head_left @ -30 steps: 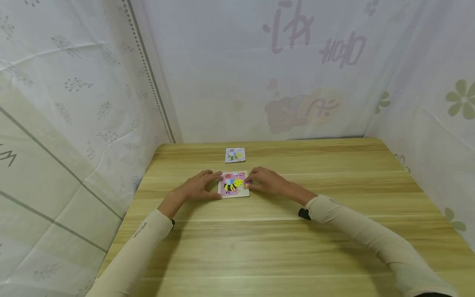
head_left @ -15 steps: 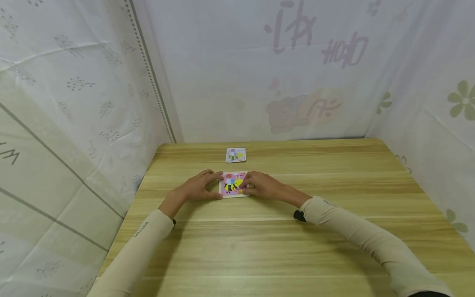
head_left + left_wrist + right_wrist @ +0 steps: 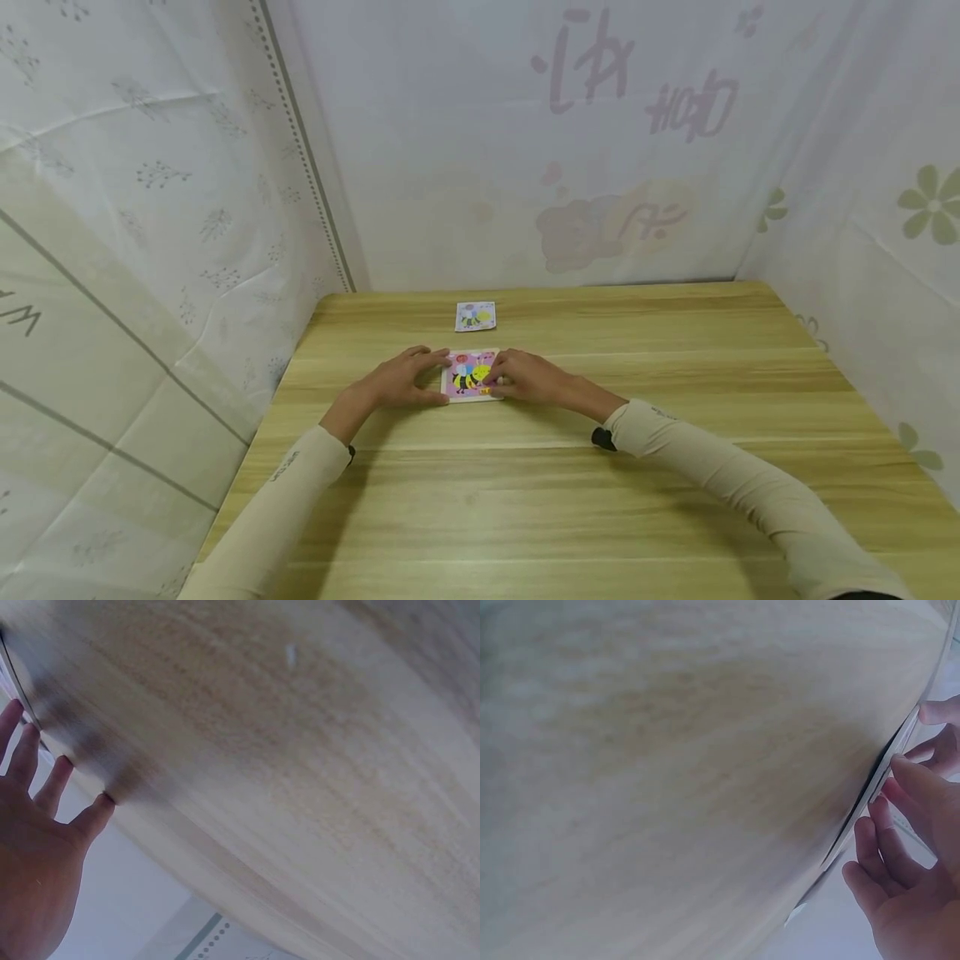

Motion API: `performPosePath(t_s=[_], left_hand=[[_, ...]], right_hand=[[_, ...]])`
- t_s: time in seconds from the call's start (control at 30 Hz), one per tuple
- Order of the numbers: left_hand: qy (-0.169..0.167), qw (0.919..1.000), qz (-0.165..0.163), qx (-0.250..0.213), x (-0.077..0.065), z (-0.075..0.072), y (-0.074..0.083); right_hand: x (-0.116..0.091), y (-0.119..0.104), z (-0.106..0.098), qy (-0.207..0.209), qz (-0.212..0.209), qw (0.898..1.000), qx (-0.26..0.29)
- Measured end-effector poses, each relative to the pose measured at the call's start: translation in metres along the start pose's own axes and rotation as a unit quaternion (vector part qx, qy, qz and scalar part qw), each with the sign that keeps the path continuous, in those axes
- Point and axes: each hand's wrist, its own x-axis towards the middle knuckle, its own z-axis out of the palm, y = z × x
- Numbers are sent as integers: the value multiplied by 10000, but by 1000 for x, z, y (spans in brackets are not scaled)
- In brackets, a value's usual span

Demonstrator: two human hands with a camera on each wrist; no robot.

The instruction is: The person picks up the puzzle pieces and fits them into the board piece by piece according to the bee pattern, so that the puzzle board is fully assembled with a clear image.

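Note:
A square jigsaw puzzle (image 3: 463,382) with a bee on pink lies flat in a pale tray on the table in the head view. My left hand (image 3: 405,379) rests along its left side, thumb at the near corner and fingers at the far corner. In the left wrist view, the left hand's fingers (image 3: 56,784) are spread and fairly straight. My right hand (image 3: 531,375) is over the puzzle's right side, with curled fingers and thumb at a puzzle piece (image 3: 485,391) bearing an orange patch. Most of that piece is hidden. The right wrist view shows the right fingertips (image 3: 907,769) at the tray's edge.
A small picture card (image 3: 476,317) with the same bee lies behind the puzzle. The wooden table (image 3: 480,500) stretches around both arms. Patterned white cloth (image 3: 450,167) hangs behind the table and at both sides.
My right hand has moved slightly left over the puzzle, bringing the piece from the right edge into the lower-right gap. My left hand has kept its place.

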Motion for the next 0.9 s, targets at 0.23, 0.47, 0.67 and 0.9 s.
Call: performPosePath(t_s=[0.23, 0.47, 0.67, 0.9], left_hand=[[-5, 9999, -49, -101, -4, 1, -3], [31, 9999, -99, -120, -5, 2, -6], [166, 9998, 64, -109, -9, 5, -10], [400, 9988, 191, -218, -14, 15, -13]], right_hand=[[5, -5, 1, -120, 127, 9998, -53], [10, -8, 3, -203, 168, 9994, -243], [11, -8, 9, -200, 129, 9986, -469], [9, -8, 11, -119, 193, 9988, -439]])
